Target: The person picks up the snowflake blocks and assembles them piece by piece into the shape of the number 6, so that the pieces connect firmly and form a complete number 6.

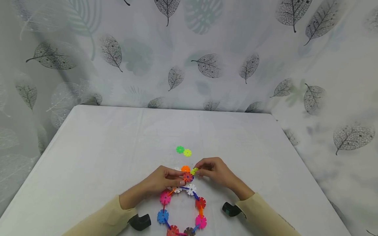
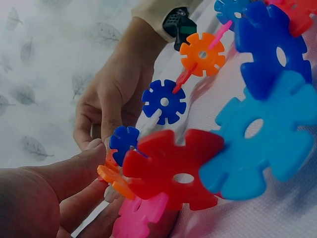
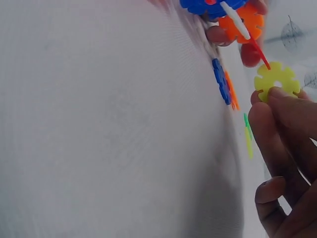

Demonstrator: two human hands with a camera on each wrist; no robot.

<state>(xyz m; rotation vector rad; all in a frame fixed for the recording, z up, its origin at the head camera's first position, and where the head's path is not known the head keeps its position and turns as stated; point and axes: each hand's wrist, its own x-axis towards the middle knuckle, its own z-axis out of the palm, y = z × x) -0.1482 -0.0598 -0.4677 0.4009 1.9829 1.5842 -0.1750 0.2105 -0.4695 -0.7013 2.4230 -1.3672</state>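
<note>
Flat plastic notched discs form a ring chain (image 1: 201, 222) on the table, slotted into one another. My left hand (image 1: 160, 180) pinches its far end between thumb and fingers, around an orange disc (image 2: 113, 176) beside a red one (image 1: 187, 177). My right hand (image 1: 217, 172) pinches a yellow notched disc (image 3: 276, 82) between thumb and forefinger. That yellow disc meets a red disc (image 3: 258, 52), seen edge-on, in the right wrist view; how deep it sits in the slot I cannot tell. Fingers partly hide the joined pieces near the left hand.
Beyond the hands, a green disc (image 1: 180, 149) and another yellow disc (image 1: 187, 152) lie on the white table (image 1: 118, 137). Black devices are on both wrists, the left one (image 1: 140, 222) beside the ring. Leaf-patterned curtain (image 1: 224, 42) hangs behind the table's far edge.
</note>
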